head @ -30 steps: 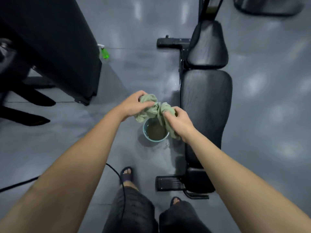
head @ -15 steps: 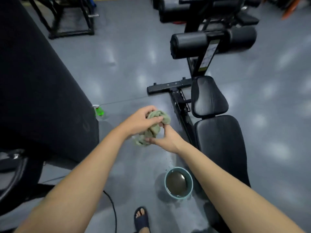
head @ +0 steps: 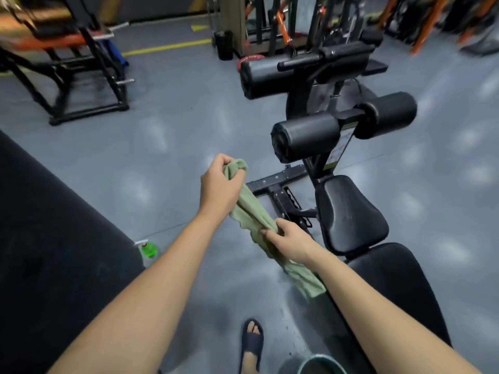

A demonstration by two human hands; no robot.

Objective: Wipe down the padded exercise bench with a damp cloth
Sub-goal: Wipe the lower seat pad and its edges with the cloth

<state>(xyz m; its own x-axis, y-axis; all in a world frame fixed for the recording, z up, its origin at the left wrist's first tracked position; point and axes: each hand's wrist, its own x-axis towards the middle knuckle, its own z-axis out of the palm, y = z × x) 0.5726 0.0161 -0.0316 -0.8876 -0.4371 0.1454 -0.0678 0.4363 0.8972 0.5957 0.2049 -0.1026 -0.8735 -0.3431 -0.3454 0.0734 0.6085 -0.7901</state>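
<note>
Stretching the green cloth point(head: 251, 209) beside the bench point(head: 348, 211).
My left fingers point(head: 233, 179) clench its top, right fingers point(head: 278, 229) pinch midway; I should fold it flat first.

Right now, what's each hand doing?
Left hand: grips the upper end of the cloth.
Right hand: grips the cloth lower down.

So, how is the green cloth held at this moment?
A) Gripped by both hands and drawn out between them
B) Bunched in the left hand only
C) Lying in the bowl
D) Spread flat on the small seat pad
A: the left hand grips the upper end of the green cloth and the right hand holds it lower down, so it runs from one hand to the other.
</note>
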